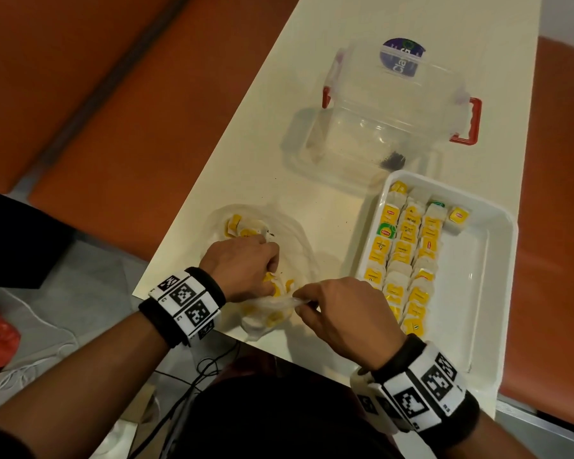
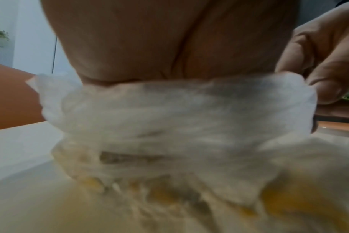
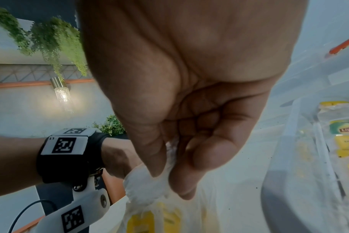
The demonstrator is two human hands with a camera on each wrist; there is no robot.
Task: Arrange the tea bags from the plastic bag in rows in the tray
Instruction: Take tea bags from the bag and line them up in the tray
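Right hand (image 1: 340,313) pinching bunched edge of plastic bag (image 1: 272,313) btwn thumb & fingers; clear in right wrist view, film gathered at fingertips (image 3: 181,181). Left hand (image 1: 246,263) curled, knuckles up, inside/at bag mouth; fingers buried in film, so can't tell for sure whether gripping a tea bag or just the plastic. Left wrist view blurred: crumpled white film right under palm, yellow blobs below.

Bag lying on white table (image 1: 279,120) near front edge, just left of tray (image 1: 491,293). Loose tea bags (image 1: 236,225) w/ yellow tags left inside: a few at far end, several more under & btwn the hands. Count unclear.

Tray approx half done. Three full rows of packed tea bags (image 1: 401,253) along its left side, overlapping, running far end to near end. Fourth row barely started: one yellow-tagged bag (image 1: 458,217) at far end. Right part of tray floor bare.

Left to do, prob.: empty remaining bags from plastic, carry on w/ fourth row, maybe a fifth if enough bags. Judging from what's visible in bag, remainder looks smaller than what's placed.

Clear lidded container w/ red clips (image 1: 391,114) beyond tray, some dark bits inside; not in use.
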